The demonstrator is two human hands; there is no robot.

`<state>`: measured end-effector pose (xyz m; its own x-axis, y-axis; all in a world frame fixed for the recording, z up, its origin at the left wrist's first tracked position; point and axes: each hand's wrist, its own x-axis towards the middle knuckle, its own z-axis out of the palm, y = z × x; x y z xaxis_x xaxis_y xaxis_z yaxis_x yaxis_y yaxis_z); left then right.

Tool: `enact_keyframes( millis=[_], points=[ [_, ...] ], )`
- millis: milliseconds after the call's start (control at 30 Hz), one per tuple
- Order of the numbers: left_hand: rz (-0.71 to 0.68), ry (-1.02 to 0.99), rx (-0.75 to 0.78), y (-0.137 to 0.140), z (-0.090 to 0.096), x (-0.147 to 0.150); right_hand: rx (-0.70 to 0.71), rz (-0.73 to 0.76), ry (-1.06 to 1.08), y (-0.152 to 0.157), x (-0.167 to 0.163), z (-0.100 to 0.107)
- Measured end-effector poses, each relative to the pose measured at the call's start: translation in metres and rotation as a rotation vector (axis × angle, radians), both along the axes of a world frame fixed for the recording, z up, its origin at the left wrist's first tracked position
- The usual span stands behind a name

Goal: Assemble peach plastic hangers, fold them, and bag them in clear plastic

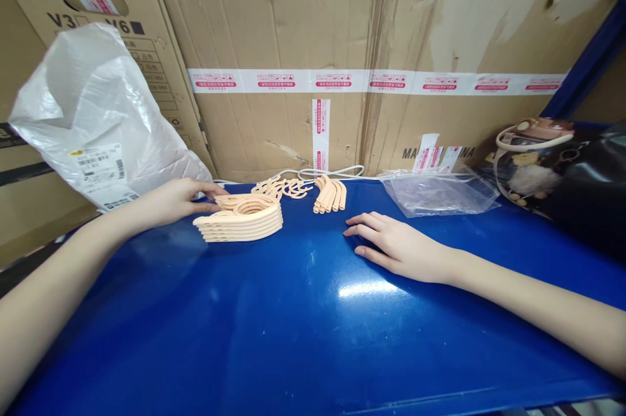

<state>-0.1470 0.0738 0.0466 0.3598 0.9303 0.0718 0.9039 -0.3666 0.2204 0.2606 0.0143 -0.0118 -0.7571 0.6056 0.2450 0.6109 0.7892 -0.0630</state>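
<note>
A neat stack of peach plastic hanger arms (pixel 239 227) lies left of the middle on the blue tabletop. At its back left end is my left hand (pixel 183 201), with the thumb and fingers apart and their tips touching or very near the pieces. Behind the stack lies a loose pile of thin peach hooks (pixel 288 188). To the right of them sits a small bunch of curved peach pieces (pixel 330 195). My right hand (pixel 391 243) rests palm down on the table in front of that bunch, fingers spread and holding nothing.
A white plastic mailing bag (pixel 102 116) leans at the left against cardboard boxes (pixel 283 25). Back right lie a clear plastic bag (pixel 435 194) and a see-through handbag (pixel 531 168) beside a black item (pixel 587 188). A white cord (pixel 337 171) runs along the back edge.
</note>
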Motion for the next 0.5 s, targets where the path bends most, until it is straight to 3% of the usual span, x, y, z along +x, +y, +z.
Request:
enact_keyframes(
  millis=[300, 500],
  points=[
    [-0.015, -0.004, 0.033, -0.010, 0.002, 0.011, 0.011, 0.004, -0.009, 0.001, 0.001, -0.001],
    [-0.011, 0.004, 0.044, -0.010, 0.001, 0.004, 0.013, 0.000, -0.002, 0.001, 0.001, -0.002]
  ],
)
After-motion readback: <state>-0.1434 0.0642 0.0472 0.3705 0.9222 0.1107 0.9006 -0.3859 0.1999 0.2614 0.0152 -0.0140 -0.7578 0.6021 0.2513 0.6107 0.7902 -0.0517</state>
